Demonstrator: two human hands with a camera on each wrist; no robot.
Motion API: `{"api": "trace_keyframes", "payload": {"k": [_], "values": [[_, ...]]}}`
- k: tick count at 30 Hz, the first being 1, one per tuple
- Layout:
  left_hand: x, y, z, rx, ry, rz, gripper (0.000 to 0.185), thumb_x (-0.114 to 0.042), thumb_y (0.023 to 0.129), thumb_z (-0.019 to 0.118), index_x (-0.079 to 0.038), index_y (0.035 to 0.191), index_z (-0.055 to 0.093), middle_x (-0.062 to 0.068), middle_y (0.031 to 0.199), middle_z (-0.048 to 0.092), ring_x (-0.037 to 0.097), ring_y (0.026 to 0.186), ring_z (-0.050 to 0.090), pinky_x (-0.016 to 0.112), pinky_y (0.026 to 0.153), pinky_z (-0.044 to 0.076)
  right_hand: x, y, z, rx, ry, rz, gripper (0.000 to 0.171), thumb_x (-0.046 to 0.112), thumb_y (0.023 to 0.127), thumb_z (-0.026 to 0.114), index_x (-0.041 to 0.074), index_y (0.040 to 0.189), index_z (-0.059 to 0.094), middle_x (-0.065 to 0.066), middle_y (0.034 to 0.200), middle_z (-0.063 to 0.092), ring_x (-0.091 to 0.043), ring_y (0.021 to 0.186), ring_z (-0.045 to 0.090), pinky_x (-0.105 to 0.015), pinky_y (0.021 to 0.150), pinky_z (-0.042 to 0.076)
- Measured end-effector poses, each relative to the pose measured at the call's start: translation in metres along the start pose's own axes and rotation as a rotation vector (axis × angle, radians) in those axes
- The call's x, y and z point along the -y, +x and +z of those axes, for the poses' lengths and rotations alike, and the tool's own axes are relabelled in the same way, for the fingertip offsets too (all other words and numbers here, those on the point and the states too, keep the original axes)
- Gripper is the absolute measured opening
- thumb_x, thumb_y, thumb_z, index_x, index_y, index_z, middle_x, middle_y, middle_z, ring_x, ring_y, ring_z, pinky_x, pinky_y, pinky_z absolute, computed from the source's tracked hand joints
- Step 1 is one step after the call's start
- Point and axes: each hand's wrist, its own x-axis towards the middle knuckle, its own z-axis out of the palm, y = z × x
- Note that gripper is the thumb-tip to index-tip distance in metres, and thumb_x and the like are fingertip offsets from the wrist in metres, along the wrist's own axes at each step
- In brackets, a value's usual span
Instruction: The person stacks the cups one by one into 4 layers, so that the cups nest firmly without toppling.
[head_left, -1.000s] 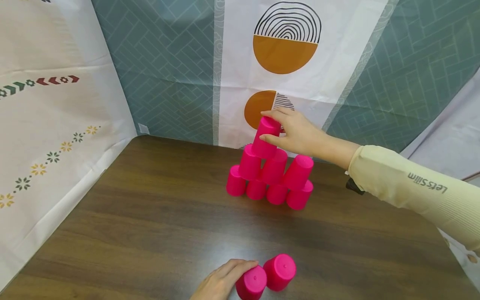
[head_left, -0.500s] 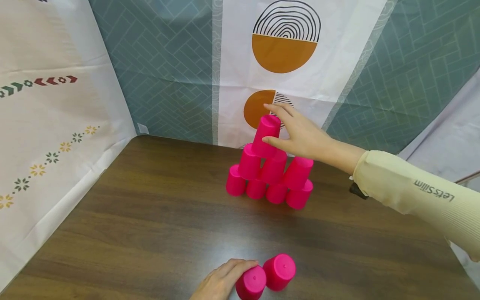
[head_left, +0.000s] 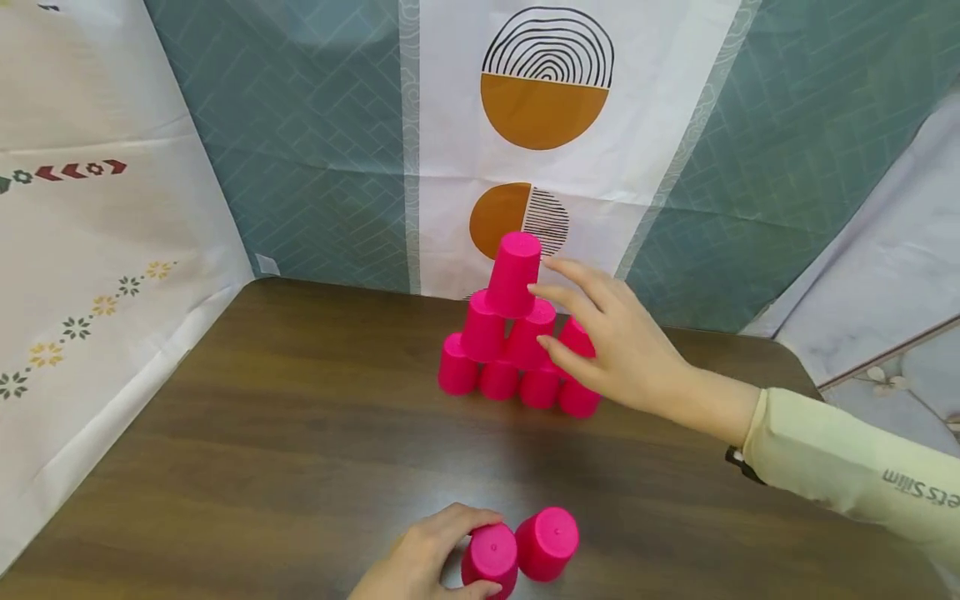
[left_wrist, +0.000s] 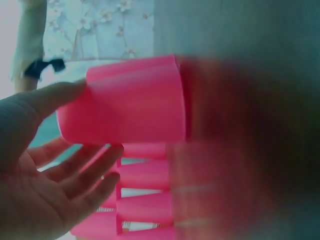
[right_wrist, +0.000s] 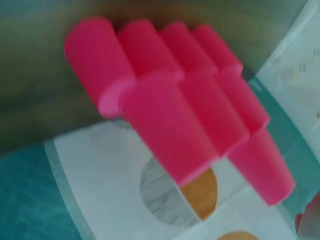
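A pyramid of upside-down pink plastic cups stands at the back of the table. Its bottom row has several cups, the middle row three, and a single cup (head_left: 514, 275) sits on top, toward the left. My right hand (head_left: 626, 337) is just right of this top cup, fingers spread and holding nothing; it partly covers the pyramid's right side. Near the front, my left hand (head_left: 420, 550) grips an upside-down cup (head_left: 491, 557) between thumb and fingers, seen close in the left wrist view with the thumb (left_wrist: 62, 95) at its base end. Another upside-down cup (head_left: 550, 543) stands right beside it.
The dark wooden table (head_left: 300, 433) meets a patterned teal and white cloth backdrop (head_left: 315, 167) just behind the pyramid. A white cloth (head_left: 90, 233) with floral motifs runs along the left edge. More pale cloth (head_left: 885, 258) hangs at the right.
My right hand has let go of the top cup and drawn away to the right and down. My left thumb has come into view on the front cup. The head view has turned slightly rightward.
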Motion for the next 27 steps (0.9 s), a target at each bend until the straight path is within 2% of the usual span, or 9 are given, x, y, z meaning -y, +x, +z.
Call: {"api": "trace_keyframes", "payload": {"k": [3,4,6,10,11,13,17,22,27], "values": [[-0.003,0.001,-0.01,-0.026,0.013,0.008,0.047,-0.033,0.081,0.072,-0.022,0.123,0.054,-0.013,0.107,0.058,0.002,0.092,0.058,0.024,0.074,0.053,0.013,-0.021,0.002,0.012,0.043,0.022,0.055,0.02,0.075,0.073,0.01,0.126,0.054,-0.009,0.138,0.044,-0.026,0.121,0.046,-0.046,0.094,0.041],[-0.004,0.001,-0.014,-0.04,0.032,0.014,0.048,-0.033,0.081,0.073,-0.023,0.124,0.053,-0.013,0.107,0.059,0.003,0.093,0.058,0.024,0.074,0.053,0.017,-0.029,0.003,0.02,0.064,0.048,0.053,0.025,0.079,0.072,0.011,0.127,0.054,-0.008,0.138,0.044,-0.025,0.121,0.046,-0.045,0.094,0.041],[-0.006,0.003,-0.022,-0.066,0.059,0.005,0.051,-0.033,0.079,0.074,-0.025,0.125,0.053,-0.014,0.107,0.059,0.003,0.093,0.058,0.025,0.074,0.053,0.023,-0.044,0.006,0.036,0.116,0.118,0.054,0.026,0.079,0.072,0.013,0.128,0.054,-0.005,0.139,0.044,-0.023,0.123,0.044,-0.041,0.097,0.041],[-0.008,0.008,-0.039,-0.151,0.111,0.035,0.054,-0.031,0.077,0.077,-0.024,0.125,0.054,-0.013,0.11,0.06,0.005,0.095,0.06,0.02,0.079,0.052,0.03,-0.081,0.016,0.043,0.215,0.264,0.058,0.025,0.08,0.074,0.018,0.132,0.05,0.0,0.14,0.043,-0.019,0.128,0.041,-0.03,0.103,0.037],[-0.009,0.009,-0.044,-0.179,0.125,0.062,0.054,-0.03,0.076,0.078,-0.022,0.124,0.055,-0.012,0.11,0.06,0.005,0.095,0.06,0.018,0.079,0.051,0.032,-0.09,0.019,0.041,0.236,0.283,0.062,0.018,0.077,0.076,0.018,0.133,0.049,0.0,0.14,0.042,-0.018,0.128,0.042,-0.027,0.103,0.036],[-0.009,0.013,-0.054,-0.235,0.157,0.12,0.055,-0.028,0.074,0.079,-0.019,0.123,0.057,-0.01,0.11,0.062,0.006,0.095,0.061,0.014,0.083,0.047,0.035,-0.107,0.024,0.055,0.271,0.322,0.064,0.019,0.078,0.076,0.019,0.135,0.047,0.002,0.14,0.042,-0.017,0.128,0.042,-0.023,0.104,0.034],[-0.015,0.022,-0.075,-0.288,0.183,0.176,0.056,-0.023,0.07,0.082,-0.014,0.121,0.059,-0.007,0.106,0.064,0.007,0.093,0.062,0.01,0.084,0.044,0.044,-0.135,0.031,0.143,0.324,0.364,0.066,0.027,0.081,0.073,0.021,0.138,0.041,0.004,0.141,0.04,-0.015,0.127,0.043,-0.027,0.102,0.037],[-0.028,0.048,-0.094,-0.308,0.188,0.239,0.057,-0.016,0.066,0.084,-0.012,0.118,0.061,-0.006,0.107,0.064,0.008,0.092,0.062,0.014,0.082,0.048,0.055,-0.157,0.033,0.262,0.321,0.301,0.073,0.039,0.081,0.071,0.021,0.142,0.036,0.004,0.143,0.038,-0.015,0.127,0.043,-0.038,0.095,0.045],[-0.04,0.083,-0.1,-0.261,0.153,0.262,0.055,-0.015,0.066,0.084,-0.009,0.115,0.061,-0.005,0.106,0.063,0.005,0.086,0.059,0.018,0.075,0.051,0.062,-0.169,0.033,0.341,0.308,0.214,0.08,0.042,0.077,0.074,0.021,0.144,0.034,0.006,0.145,0.036,-0.012,0.128,0.041,-0.039,0.092,0.047]]}}
